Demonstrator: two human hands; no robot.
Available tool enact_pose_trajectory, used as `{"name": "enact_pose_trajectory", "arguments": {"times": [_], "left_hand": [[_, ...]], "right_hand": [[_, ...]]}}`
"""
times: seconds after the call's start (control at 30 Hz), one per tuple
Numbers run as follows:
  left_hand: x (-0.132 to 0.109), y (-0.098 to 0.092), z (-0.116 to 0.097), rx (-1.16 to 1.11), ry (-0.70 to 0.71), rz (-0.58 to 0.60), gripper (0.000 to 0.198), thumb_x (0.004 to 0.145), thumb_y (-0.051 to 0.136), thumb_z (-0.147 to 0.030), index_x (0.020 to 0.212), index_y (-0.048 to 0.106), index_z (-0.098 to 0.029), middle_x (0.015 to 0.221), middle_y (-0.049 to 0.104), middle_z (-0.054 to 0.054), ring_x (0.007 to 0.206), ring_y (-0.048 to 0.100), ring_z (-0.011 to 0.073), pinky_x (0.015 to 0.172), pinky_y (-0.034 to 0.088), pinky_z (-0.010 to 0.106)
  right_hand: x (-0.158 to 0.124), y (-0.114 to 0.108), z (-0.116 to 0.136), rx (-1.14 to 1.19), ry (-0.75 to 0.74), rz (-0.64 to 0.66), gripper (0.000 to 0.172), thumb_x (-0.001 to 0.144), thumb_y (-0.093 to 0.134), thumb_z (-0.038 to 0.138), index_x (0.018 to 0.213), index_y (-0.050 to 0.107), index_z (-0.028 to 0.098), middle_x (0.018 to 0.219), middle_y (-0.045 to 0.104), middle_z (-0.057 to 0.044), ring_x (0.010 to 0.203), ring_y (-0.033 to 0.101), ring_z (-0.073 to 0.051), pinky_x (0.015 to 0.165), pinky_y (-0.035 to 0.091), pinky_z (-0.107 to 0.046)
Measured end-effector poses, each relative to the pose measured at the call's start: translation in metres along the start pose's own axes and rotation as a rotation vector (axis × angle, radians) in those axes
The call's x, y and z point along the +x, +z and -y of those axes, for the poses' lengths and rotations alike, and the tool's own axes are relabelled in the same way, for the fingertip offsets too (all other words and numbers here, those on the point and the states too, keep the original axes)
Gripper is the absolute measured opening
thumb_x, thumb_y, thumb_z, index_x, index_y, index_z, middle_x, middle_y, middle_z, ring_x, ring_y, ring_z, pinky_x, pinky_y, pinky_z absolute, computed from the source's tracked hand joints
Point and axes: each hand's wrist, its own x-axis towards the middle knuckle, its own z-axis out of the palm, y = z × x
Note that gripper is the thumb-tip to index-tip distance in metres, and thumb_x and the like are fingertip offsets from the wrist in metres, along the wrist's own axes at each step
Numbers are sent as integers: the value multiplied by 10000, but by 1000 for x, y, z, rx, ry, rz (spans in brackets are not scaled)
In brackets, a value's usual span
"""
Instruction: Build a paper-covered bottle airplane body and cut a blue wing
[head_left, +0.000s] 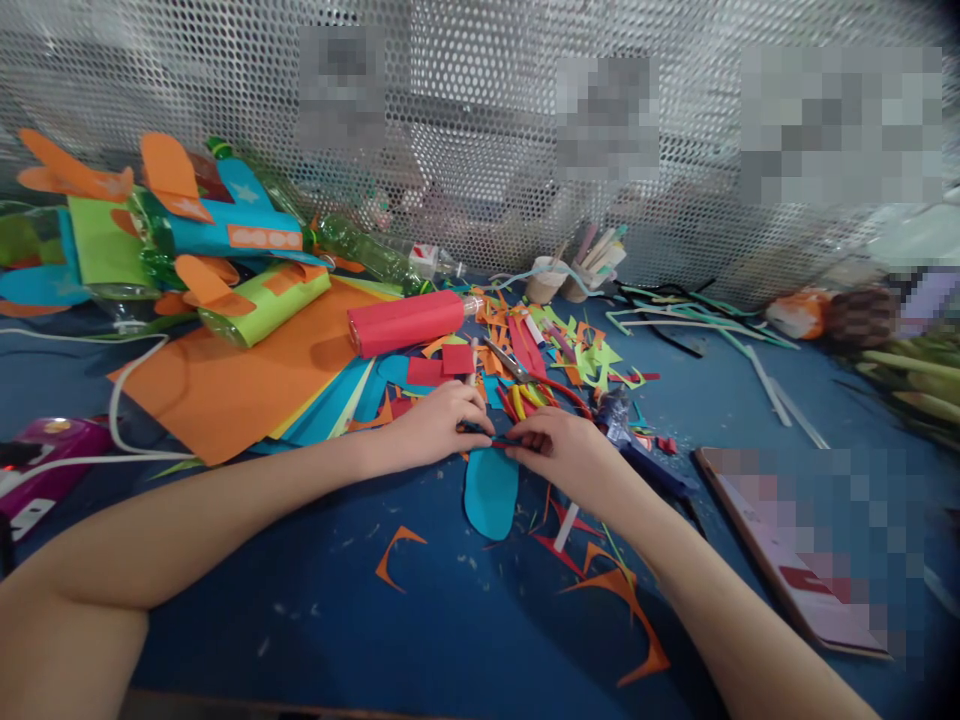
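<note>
Between my two hands is a blue paper piece (491, 492) with a rounded lower end, its top edge pinched in the fingers. My left hand (442, 425) is closed on the upper left of this edge, and my right hand (555, 440) is closed on the upper right. The fingertips nearly meet there and partly hide the edge. Just beyond the hands lie scissors (514, 362) and paper scraps (592, 360). A bottle wrapped in red paper (409, 322) rests on its side behind my left hand.
Orange paper sheets (300, 355) and paper-covered bottles (232, 230) fill the left. A tablet-like device (795, 560) lies at right. Cups (546, 280) stand by the perforated metal screen (465, 130). Orange offcuts (634, 610) lie on the blue table (337, 620).
</note>
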Motion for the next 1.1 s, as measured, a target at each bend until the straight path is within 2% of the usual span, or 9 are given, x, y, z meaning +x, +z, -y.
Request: {"name": "enact_pose_trajectory", "arguments": {"times": [0.33,0.6,0.97,1.1], "left_hand": [[2,-1,4,-17,-8,8,164,773,623,-328,867,707,-225,895,596,37,900,517,167,836,405,324],[0,-11,4,41,7,87,212,790,598,-315,968,677,-231,969,602,54,951,510,190,871,392,353],[-2,-13,2,-9,20,72,111,791,600,-252,872,658,-204,911,646,17,924,536,158,875,389,331],[-3,-12,3,-33,51,64,77,793,598,-226,830,659,-198,862,664,8,871,558,139,850,409,305]], "right_hand": [[0,2,0,41,1,-14,85,747,595,175,771,675,190,742,612,-21,636,562,-129,593,440,-250],[1,3,-3,74,-1,-11,73,741,598,189,780,659,194,752,611,-24,663,571,-137,610,453,-254],[-1,1,-2,88,-55,-3,77,732,579,130,740,618,196,734,582,2,661,535,-118,595,404,-231],[0,1,-3,128,-42,22,144,738,575,123,852,618,200,726,583,9,638,534,-113,580,416,-221]]}}
